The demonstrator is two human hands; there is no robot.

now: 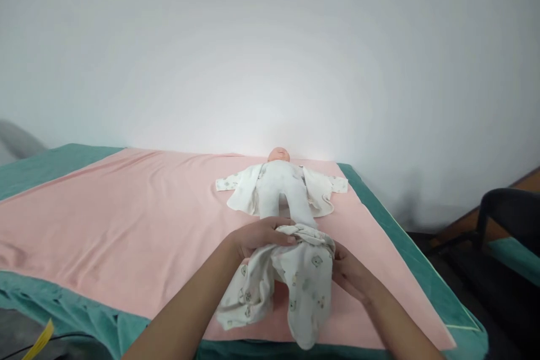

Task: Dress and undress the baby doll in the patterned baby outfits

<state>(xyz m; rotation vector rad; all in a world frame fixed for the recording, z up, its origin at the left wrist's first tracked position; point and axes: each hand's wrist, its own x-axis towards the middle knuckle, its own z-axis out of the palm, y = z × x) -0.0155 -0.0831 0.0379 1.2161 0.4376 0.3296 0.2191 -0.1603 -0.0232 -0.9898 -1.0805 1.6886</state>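
A baby doll (279,177) lies on its back with its head toward the wall and its white legs toward me. An unfastened white printed baby jacket (323,191) is spread around its upper body, sleeves out to both sides. Near the doll's feet I hold white printed baby pants (306,287), gathered at the waist, with the legs hanging toward me. My left hand (264,236) grips the waistband, thumb on top. At the other side of the waistband, my right hand (348,270) is closed on the cloth, its fingertips partly hidden. The doll's feet are hidden behind the pants.
A pink blanket (126,225) covers much of the table, over a green cloth (405,253) that shows along the edges. A pale wall (270,56) stands behind. To the right is a black chair (506,214); a yellow strip (40,340) shows at bottom left.
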